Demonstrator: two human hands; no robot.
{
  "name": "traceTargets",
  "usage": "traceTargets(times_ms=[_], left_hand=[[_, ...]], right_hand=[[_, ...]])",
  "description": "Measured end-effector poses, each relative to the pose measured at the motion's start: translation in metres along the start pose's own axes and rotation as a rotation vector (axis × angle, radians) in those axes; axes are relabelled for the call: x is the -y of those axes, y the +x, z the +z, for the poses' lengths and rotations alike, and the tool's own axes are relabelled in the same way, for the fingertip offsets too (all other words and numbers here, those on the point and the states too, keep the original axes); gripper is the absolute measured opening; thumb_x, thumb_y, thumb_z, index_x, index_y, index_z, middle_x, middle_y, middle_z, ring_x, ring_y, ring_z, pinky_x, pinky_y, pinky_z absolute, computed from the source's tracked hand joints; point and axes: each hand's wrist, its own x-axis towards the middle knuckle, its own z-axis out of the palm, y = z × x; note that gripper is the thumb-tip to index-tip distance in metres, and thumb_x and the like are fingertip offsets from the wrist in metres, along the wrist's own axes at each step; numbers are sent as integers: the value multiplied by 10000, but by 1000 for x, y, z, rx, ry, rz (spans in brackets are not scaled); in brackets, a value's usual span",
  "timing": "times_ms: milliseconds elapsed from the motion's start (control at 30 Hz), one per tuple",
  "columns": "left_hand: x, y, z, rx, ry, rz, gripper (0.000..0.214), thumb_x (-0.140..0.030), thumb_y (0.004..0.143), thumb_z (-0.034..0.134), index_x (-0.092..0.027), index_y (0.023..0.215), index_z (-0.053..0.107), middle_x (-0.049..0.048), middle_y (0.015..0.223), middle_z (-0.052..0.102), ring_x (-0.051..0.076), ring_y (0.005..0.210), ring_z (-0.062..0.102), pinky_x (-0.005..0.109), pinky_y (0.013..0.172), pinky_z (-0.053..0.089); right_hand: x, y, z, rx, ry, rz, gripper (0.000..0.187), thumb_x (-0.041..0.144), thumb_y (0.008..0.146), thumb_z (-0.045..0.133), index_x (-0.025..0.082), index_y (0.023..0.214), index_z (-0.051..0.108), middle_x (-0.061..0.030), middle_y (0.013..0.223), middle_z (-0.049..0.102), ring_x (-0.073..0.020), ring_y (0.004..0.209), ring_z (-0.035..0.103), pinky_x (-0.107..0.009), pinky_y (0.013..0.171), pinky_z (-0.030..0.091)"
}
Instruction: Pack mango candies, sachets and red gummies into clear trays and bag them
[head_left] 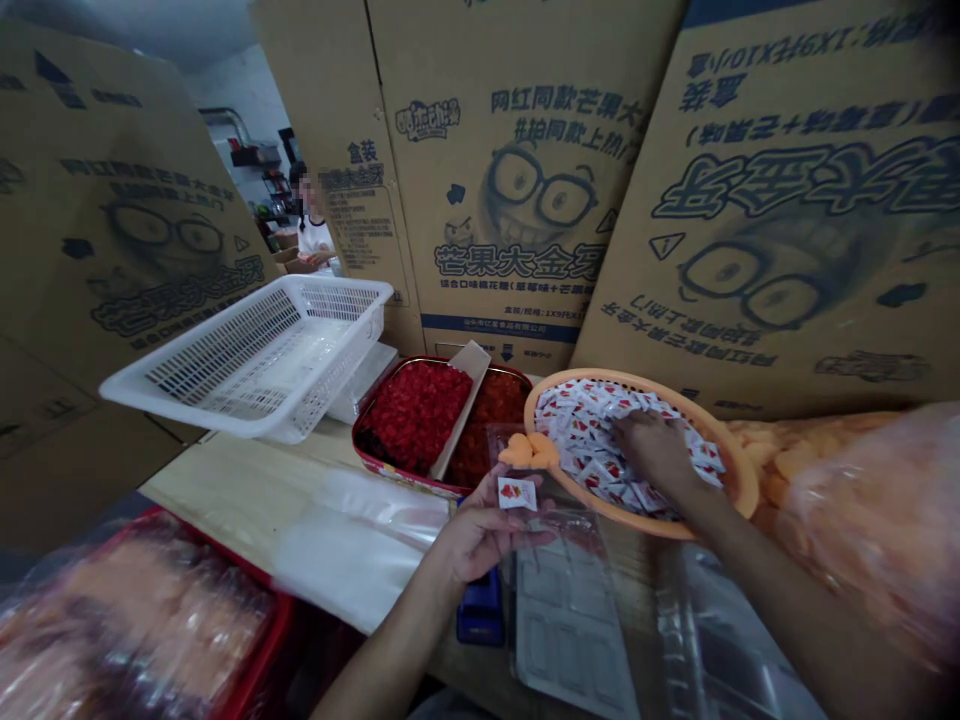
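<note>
My left hand (pixel 484 535) is closed around a clear plastic pouch with orange pieces (pixel 529 451) at its upper end. A small white sachet with a red print (pixel 517 493) lies against it by the fingers. Among many similar sachets (pixel 581 425) in an orange plastic basket (pixel 739 470) is my right hand (pixel 652 445); its fingertips are lost among them, so any hold is hidden. Below the left hand lie a clear moulded tray (pixel 574 630) and a blue object (pixel 480 612), partly covered by the wrist.
Behind the basket, a red tin (pixel 365 440) holds red pieces, split by a pale divider (pixel 459 410). A white slotted basket (pixel 300 425) stands left. Clear bags (pixel 360 540) lie on the table. Bagged orange pieces (pixel 862 510) sit right; cardboard boxes (pixel 517 200) rise behind. A person (pixel 315 235) stands beyond.
</note>
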Motion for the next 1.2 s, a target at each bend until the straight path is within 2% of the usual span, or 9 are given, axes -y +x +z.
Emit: traceTargets(times_ms=[133, 300, 400, 533, 667, 867, 1067, 1133, 1200], left_hand=[[-1, 1, 1, -2, -5, 6, 754, 78, 590, 610, -305, 1228, 486, 62, 1228, 610, 303, 1118, 583, 535, 941, 423], [0, 2, 1, -14, -9, -5, 719, 72, 590, 622, -299, 1194, 501, 51, 1222, 611, 307, 1119, 580, 546, 933, 430], [1, 2, -2, -12, 2, -15, 675, 65, 598, 620, -289, 1163, 516, 47, 1235, 604, 305, 1136, 569, 542, 925, 437], [0, 1, -3, -8, 11, -7, 728, 70, 595, 612, -310, 1205, 493, 45, 1230, 608, 289, 1120, 582, 509, 920, 447], [0, 2, -3, 2, 4, 5, 769, 74, 588, 604, -325, 1233, 477, 49, 1220, 615, 297, 1122, 581, 504, 919, 446], [1, 3, -4, -6, 2, -6, 724, 71, 591, 608, -307, 1201, 513, 49, 1233, 607, 299, 1118, 584, 504, 904, 457], [0, 3, -5, -2, -3, -11, 699, 59, 593, 622, -301, 1185, 525, 48, 1234, 603, 297, 1129, 576, 513, 908, 456], [0, 3, -5, 9, 6, -3, 694, 54, 593, 626, -300, 1180, 527, 50, 1243, 597, 297, 1127, 578, 527, 929, 439], [-1, 3, -6, 16, 13, -3, 683, 49, 597, 627, -296, 1179, 527, 56, 1250, 592, 298, 1129, 577, 545, 950, 417]], right_hand=[[-5, -6, -10, -78, 29, 14, 315, 182, 927, 365, 163, 885, 676, -124, 1021, 655, -287, 986, 519, -399, 770, 317], [0, -7, -6, 72, 4, -83, 249, 199, 882, 463, 160, 1036, 654, -143, 1115, 621, -296, 1040, 508, -407, 819, 319], [3, -4, 1, 71, -36, -75, 300, 163, 833, 495, 137, 1103, 622, -167, 1110, 608, -299, 1039, 510, -397, 811, 331], [4, -1, 4, 10, -45, -52, 264, 160, 855, 434, 108, 1006, 644, -175, 1010, 636, -296, 991, 530, -401, 795, 331], [1, -2, 4, -13, -59, -77, 264, 110, 854, 406, 93, 966, 644, -181, 1000, 643, -297, 970, 543, -409, 795, 324], [-3, -3, 6, -54, -48, -54, 255, 95, 873, 391, 98, 899, 645, -194, 980, 645, -306, 961, 537, -417, 791, 324], [-12, -3, 3, -41, 137, 68, 260, 168, 860, 380, 138, 804, 632, -153, 927, 654, -293, 934, 553, -402, 756, 351], [-18, -4, 2, -49, 290, 82, 243, 206, 835, 393, 167, 723, 605, -121, 863, 654, -267, 883, 565, -379, 740, 367], [-24, -8, -2, -41, 534, 56, 228, 276, 809, 413, 192, 653, 556, -81, 764, 635, -226, 773, 566, -341, 698, 390]])
